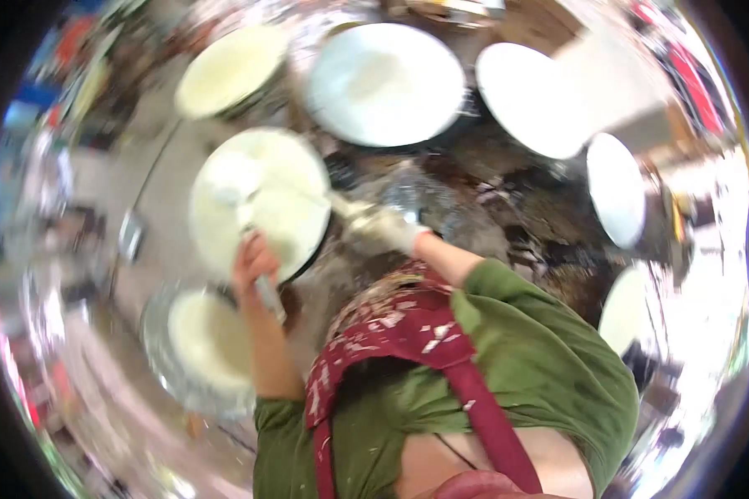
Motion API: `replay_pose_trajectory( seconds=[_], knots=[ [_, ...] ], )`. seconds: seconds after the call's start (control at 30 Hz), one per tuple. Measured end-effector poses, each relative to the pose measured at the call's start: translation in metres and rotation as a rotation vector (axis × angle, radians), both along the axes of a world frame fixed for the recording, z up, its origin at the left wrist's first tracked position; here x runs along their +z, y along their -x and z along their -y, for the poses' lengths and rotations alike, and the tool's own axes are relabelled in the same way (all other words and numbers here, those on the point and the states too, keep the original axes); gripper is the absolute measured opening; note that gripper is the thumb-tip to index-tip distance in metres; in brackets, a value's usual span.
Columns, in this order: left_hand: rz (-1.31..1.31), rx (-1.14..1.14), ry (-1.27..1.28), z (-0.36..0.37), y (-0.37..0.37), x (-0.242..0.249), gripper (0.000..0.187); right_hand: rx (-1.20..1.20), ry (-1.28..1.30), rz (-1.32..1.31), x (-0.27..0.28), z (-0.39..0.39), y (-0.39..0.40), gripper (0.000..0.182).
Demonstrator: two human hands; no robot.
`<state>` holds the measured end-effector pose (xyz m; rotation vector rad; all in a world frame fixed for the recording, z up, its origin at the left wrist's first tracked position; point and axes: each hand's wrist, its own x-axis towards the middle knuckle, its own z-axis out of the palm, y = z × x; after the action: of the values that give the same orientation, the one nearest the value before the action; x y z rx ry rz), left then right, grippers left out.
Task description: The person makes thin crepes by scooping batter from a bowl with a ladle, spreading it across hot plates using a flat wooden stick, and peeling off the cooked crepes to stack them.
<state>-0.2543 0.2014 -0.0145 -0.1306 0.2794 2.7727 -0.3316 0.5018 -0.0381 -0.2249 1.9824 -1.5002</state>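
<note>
My bare left hand point(253, 263) is wrapped round the handle of a flat-headed spreading tool point(238, 196), its blurred head coated in white. The head lies over a round cream-coloured disc point(295, 179) that has wet-looking white patches, and the handle's end sticks out below my fist. My right hand point(383, 230), in a whitish work glove, is at the disc's right side, with a pale finger-like tip right at the rim. Blur smears its fingers, and I cannot tell whether they grip anything. White splashes mark my dark red apron point(391, 324).
Below the disc at left stands a tub point(212, 337) of cream-coloured material, wrapped in clear plastic. More round pieces stand around: a yellowish one point(233, 71), a large bluish-white one point(387, 83) and several white ones point(533, 100) at right. A cable point(154, 166) crosses the stained floor.
</note>
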Motion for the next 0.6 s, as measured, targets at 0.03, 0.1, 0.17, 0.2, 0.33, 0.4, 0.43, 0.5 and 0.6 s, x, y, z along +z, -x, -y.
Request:
replay_pose_trajectory(
  seconds=[0.03,0.1,0.17,0.2,0.33,0.4,0.43,0.5,0.6],
  knots=[
    [-0.007,0.018,0.019,-0.004,0.009,0.008,0.02,0.096,-0.084,-0.062,-0.022,-0.006,0.005,0.019],
    [0.027,0.075,0.067,-0.04,0.061,0.03,0.028,0.265,-0.14,-0.219,-0.067,-0.035,0.018,0.02],
    [0.124,0.206,0.138,-0.078,0.093,0.068,0.033,0.251,-0.003,-0.32,-0.1,-0.084,0.04,0.022],
    [0.149,0.199,0.234,-0.1,0.114,0.082,0.031,0.065,0.176,-0.194,-0.093,-0.11,0.055,0.022],
    [-0.004,0.074,0.651,-0.183,0.212,0.095,0.028,-0.439,0.242,0.097,0.029,-0.217,0.119,0.025],
    [0.068,0.122,0.946,-0.224,0.264,0.076,0.035,-0.582,0.383,-0.052,-0.02,-0.248,0.155,0.029],
    [0.072,0.094,0.998,-0.243,0.288,0.063,0.032,-0.622,0.412,-0.064,-0.021,-0.259,0.172,0.034],
    [0.041,0.107,1.049,-0.275,0.332,0.026,0.029,-0.543,0.134,-0.276,-0.003,-0.264,0.2,0.038],
    [0.079,0.185,1.334,-0.317,0.361,-0.036,0.028,-0.497,0.267,-0.116,-0.055,-0.265,0.233,0.049]
  ],
)
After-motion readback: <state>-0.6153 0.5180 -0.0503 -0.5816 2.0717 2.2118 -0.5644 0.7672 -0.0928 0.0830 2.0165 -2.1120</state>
